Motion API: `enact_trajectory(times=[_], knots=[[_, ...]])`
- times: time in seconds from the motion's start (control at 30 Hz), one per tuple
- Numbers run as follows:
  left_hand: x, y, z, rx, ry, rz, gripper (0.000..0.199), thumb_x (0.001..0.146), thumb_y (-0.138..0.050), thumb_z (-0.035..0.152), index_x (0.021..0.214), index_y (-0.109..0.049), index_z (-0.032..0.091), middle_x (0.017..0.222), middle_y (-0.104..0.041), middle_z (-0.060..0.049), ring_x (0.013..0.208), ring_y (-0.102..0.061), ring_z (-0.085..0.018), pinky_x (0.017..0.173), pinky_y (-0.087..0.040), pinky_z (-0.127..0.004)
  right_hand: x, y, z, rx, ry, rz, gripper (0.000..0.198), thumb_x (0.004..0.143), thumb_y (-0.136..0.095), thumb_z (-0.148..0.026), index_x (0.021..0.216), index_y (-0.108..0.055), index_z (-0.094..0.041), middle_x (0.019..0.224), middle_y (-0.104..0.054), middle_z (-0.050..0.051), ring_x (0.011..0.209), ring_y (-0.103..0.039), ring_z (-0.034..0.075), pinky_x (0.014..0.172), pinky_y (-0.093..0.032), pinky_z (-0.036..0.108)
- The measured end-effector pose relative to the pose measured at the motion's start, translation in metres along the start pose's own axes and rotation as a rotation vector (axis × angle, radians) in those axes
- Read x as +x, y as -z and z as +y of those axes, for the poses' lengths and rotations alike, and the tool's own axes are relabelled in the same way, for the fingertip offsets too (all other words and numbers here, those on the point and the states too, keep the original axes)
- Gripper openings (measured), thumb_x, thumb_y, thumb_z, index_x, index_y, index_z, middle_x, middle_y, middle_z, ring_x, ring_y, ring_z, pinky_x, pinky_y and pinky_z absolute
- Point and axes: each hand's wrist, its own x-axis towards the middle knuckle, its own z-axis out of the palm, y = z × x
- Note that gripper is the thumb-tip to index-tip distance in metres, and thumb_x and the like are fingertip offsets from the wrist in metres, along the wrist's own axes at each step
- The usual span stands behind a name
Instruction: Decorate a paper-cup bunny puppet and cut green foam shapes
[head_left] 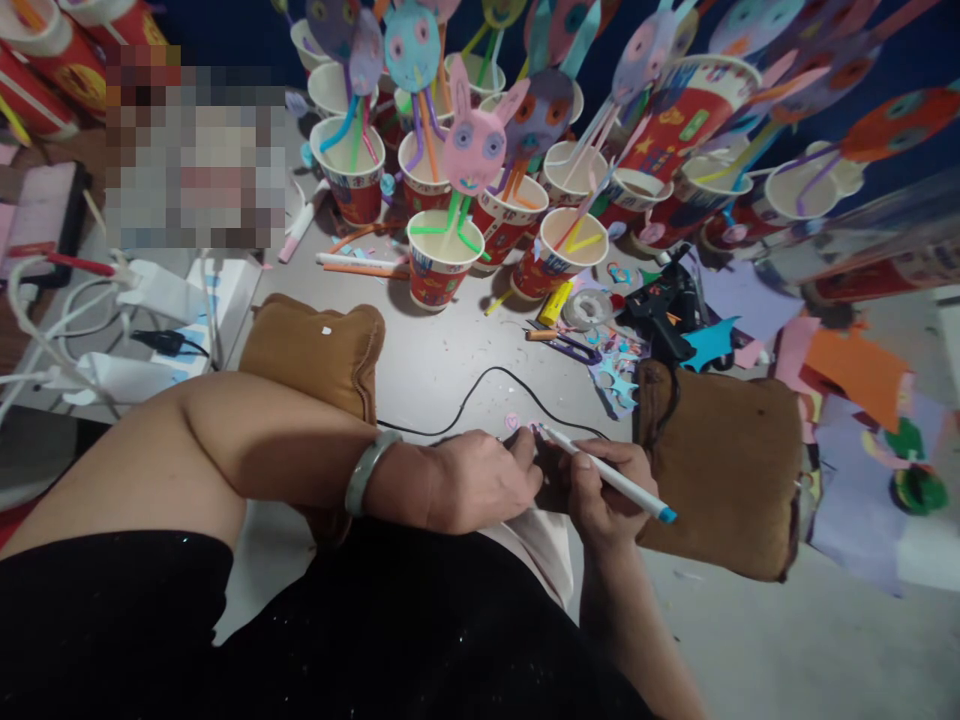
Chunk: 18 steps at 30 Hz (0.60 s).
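Pale grey table [420, 350] lies under scattered craft scraps. On it, the person's right hand [611, 490] grips a white marker [619, 480], blue end toward four o'clock. Beside the tip, the left hand [487, 485] has its fingers drawn together; whether they hold anything is unclear. A small pink disc [512, 421] lies at the tip's nine o'clock. Brown cushions sit at the left hand's ten [311, 355] and the right hand's three [720, 470]; farther out, a black glue gun [660, 305] is at the right hand's one, and a paper cup [442, 270] near the left hand's twelve.

Passable pale grey tabletop [420, 365] ahead-left of the right hand's [611, 490] grip, thin black cable [496, 369] looping across, brown stuffed fabric cushion [724, 470] blocking rightward, red patterned paper cups [435, 287] farther ahead
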Motion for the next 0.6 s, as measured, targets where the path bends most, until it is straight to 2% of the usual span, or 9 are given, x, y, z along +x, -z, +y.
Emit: enact_trajectory(times=[0.27, 0.6], knots=[[0.001, 0.007, -0.001, -0.044, 0.015, -0.062, 0.038, 0.098, -0.034, 0.015, 0.124, -0.06, 0.006, 0.148, -0.043, -0.031, 0.08, -0.07, -0.021, 0.06, -0.052, -0.031, -0.001, 0.002, 0.004, -0.039, -0.009, -0.026, 0.013, 0.086, -0.066, -0.028, 0.096, -0.067, -0.019, 0.081, -0.072, 0.005, 0.063, -0.067, 0.018, 0.055, -0.052, 0.03], [0.001, 0.011, -0.001, -0.054, 0.009, -0.109, 0.042, 0.099, -0.028, 0.014, 0.124, -0.059, 0.003, 0.149, -0.04, -0.033, 0.084, -0.072, -0.024, 0.062, -0.053, -0.033, 0.003, 0.0, 0.0, -0.057, 0.011, -0.06, 0.01, 0.087, -0.065, -0.025, 0.095, -0.066, -0.019, 0.078, -0.07, 0.003, 0.061, -0.066, 0.017, 0.054, -0.051, 0.03]])
